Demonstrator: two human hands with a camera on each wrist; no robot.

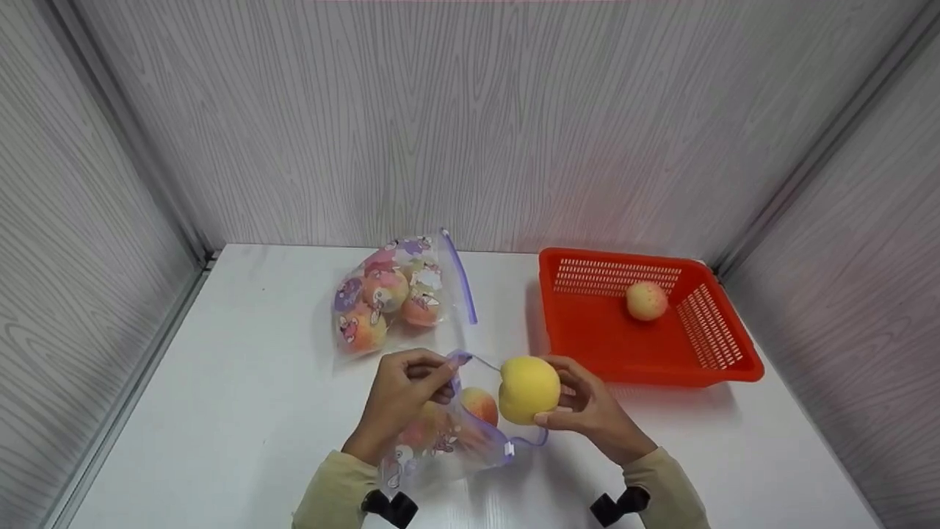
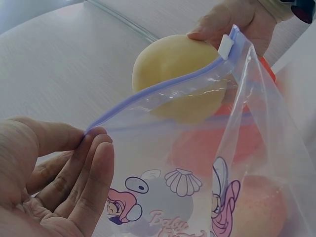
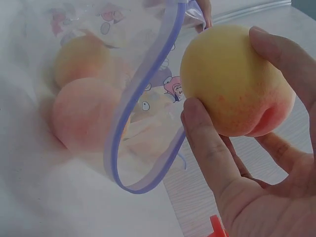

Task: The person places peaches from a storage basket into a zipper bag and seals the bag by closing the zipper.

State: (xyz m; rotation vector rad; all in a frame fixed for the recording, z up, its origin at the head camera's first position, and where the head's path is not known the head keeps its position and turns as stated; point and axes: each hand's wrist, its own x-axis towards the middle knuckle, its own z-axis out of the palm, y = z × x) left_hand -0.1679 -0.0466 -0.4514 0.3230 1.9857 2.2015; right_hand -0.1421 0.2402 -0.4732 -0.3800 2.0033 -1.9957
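Observation:
My left hand (image 1: pixel 411 393) pinches the purple zip edge of a clear printed zip bag (image 2: pixel 163 163) between thumb and fingers, and the bag's mouth stands apart. Peaches (image 3: pixel 89 111) lie inside that bag, seen through the plastic. In my right hand (image 1: pixel 591 404) is a yellow peach (image 1: pixel 529 391) with a pink blush, gripped by thumb and fingertips right at the bag's mouth. The right wrist view shows this peach (image 3: pixel 237 81) beside the looped purple rim. A white slider (image 2: pixel 225 47) sits at one end of the zip.
A second printed zip bag (image 1: pixel 400 294) holding several peaches lies farther back, its purple zip toward the right. To the right stands a red plastic basket (image 1: pixel 609 338) with one peach (image 1: pixel 647 301) in it. Grey wood-grain walls (image 1: pixel 440 125) enclose the white table (image 1: pixel 220 382).

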